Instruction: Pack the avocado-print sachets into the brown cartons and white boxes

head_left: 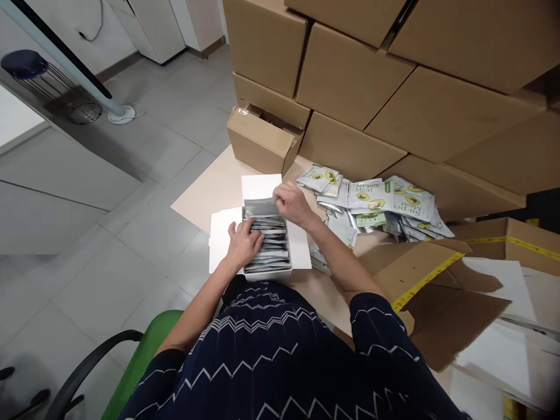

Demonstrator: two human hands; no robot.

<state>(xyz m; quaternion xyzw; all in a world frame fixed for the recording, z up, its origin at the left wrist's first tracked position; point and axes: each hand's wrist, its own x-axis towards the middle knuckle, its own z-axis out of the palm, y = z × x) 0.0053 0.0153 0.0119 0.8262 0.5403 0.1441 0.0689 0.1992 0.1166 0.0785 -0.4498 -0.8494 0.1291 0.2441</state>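
Note:
An open white box [272, 274] stands in front of me, its flaps folded outward. Inside it, several silver packets [273, 248] stand on edge in a tight row. My right hand [292, 203] is closed at the far end of the box, its fingers pinching the upper right corner of a silver packet [261, 206] that stands by the far flap. Over the left side of the row lies my left hand [243, 244], fingers apart and fingertips touching the packet tops. Its fingertips partly cover the packets beneath.
Loose avocado-printed packets [371, 195] lie piled right of the box. A small open carton [262, 140] sits behind it, against stacked cardboard boxes [354, 76]. An opened carton with yellow tape [415, 268] lies on the right. A green chair [149, 350] is at lower left.

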